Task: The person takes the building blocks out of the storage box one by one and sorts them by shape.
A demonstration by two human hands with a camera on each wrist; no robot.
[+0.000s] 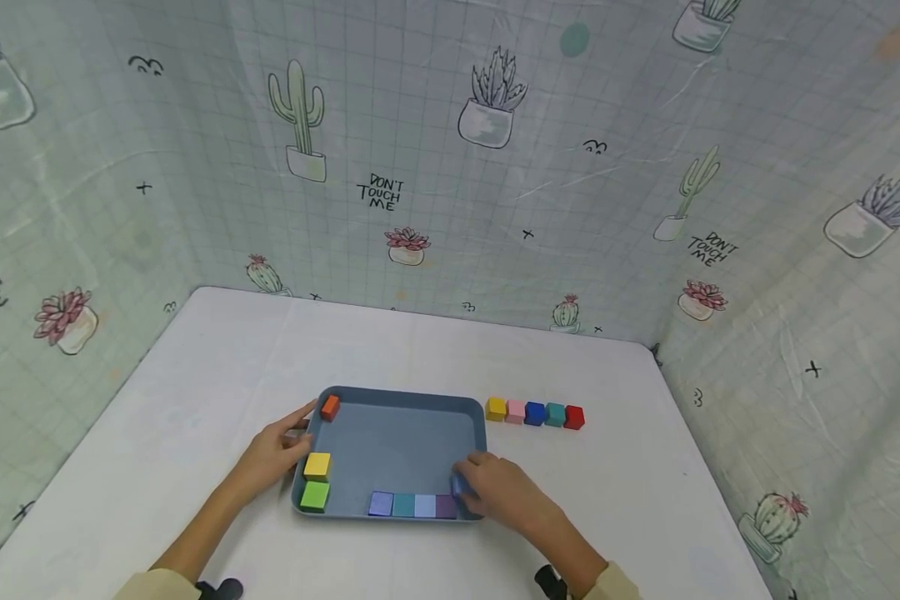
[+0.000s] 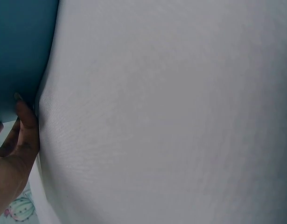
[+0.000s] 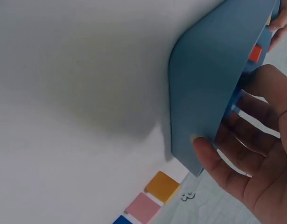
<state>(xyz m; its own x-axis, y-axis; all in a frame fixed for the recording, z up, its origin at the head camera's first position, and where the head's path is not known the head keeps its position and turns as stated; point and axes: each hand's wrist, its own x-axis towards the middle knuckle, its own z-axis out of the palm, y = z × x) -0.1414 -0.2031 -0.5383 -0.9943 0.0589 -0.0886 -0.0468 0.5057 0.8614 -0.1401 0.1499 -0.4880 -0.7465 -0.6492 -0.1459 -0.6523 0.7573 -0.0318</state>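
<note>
Between the two hands sits the blue tray, stiff and light-looking. The left hand rests relaxed fingers on its near edge; the right hand pinches a blue block at the tray's corner — small, hard, best gripped by its sides.

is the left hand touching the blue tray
Touching. In the left wrist view a fingertip of the left hand presses against the blue tray wall with no gap; the head view agrees, showing the fingers on the tray's left rim.
</note>
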